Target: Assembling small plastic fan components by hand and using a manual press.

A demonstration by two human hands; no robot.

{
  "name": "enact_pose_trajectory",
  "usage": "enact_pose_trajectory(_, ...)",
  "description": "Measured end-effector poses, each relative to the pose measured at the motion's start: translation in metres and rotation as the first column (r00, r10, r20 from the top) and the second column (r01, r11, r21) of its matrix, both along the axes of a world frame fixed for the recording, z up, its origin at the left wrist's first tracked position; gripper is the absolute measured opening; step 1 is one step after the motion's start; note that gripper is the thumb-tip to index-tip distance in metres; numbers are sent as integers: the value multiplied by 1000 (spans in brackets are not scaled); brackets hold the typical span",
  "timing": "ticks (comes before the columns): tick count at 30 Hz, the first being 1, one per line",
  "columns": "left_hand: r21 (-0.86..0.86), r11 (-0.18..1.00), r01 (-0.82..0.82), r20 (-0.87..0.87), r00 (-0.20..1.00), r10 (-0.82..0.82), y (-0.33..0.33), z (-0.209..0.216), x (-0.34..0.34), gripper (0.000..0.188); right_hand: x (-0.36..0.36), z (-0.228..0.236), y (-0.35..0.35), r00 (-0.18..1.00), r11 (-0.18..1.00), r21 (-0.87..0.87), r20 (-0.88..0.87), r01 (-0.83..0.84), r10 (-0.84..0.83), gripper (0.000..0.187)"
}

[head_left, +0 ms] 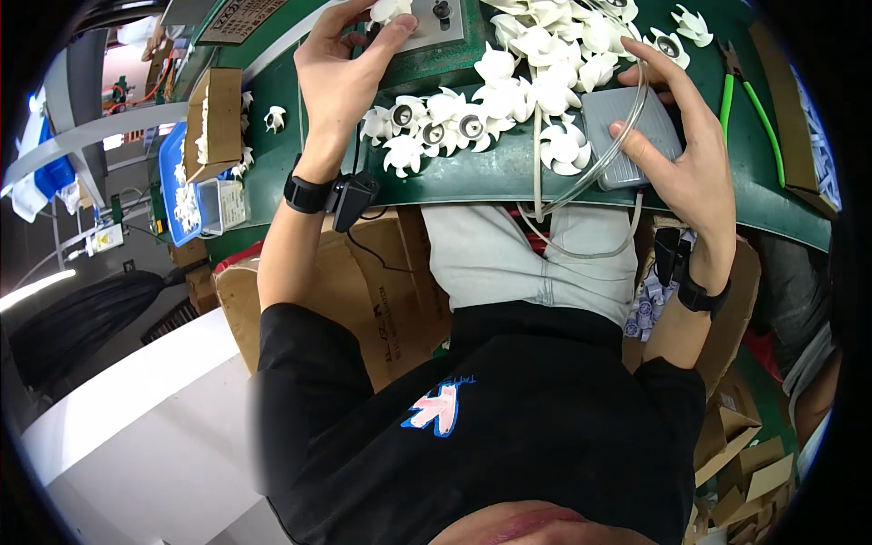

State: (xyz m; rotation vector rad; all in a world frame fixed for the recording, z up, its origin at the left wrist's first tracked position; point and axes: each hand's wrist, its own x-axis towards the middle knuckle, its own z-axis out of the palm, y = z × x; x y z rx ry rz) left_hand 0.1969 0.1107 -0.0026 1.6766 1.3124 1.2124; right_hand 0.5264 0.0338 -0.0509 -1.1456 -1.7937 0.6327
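My left hand (350, 73) pinches a small white fan impeller (391, 11) between thumb and fingers, at the grey metal plate (440, 23) of a green machine. My right hand (683, 136) rests over a grey pedal-like box (610, 113), thumb on its top and index finger stretched out. Clear tubing (627, 141) loops past that hand and hangs over the table edge. Between the hands lies a heap of white fan impellers (545, 82); a few show dark round hubs. One loose impeller (565, 148) sits just left of the grey box.
Green-handled cutters (763, 127) lie on the green table at right, beside a cardboard box (790, 118). A cardboard box (218, 118) and a blue bin (173, 191) with white parts stand at left. My lap is against the table's near edge (472, 202).
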Motion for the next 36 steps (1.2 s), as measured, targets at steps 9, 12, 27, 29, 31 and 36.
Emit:
enact_pose_trajectory(9, 23, 1000, -19, 7, 1000, 19, 0, -3, 1, 39, 3, 2, 2, 999, 999, -25, 14, -42, 42, 70)
enact_pose_trajectory(12, 28, 998, -62, 105, 993, 58, -2, -1, 8, 38, 4, 1, 1, 999, 999, -22, 16, -46, 46, 70)
enact_pose_trajectory(27, 469, 792, 391, -735, 669, 105, -13, 20, 12, 39, 2, -1, 3, 999, 1000, 18, 29, -21, 20, 67)
enact_pose_trajectory(29, 493, 815, 305, -725, 661, 191, -17, 24, -22, 34, 1, -2, 2, 1000, 999, 44, 27, -11, 10, 67)
enact_pose_trajectory(31, 453, 877, 157, -749, 601, 279, -18, 28, -61, 30, 1, -4, 2, 1000, 999, 43, 18, -15, 14, 67)
enact_pose_trajectory(36, 235, 965, -119, -949, 187, 254, -27, 17, -194, 44, 1, 2, 1, 999, 999, 21, 11, -33, 33, 67)
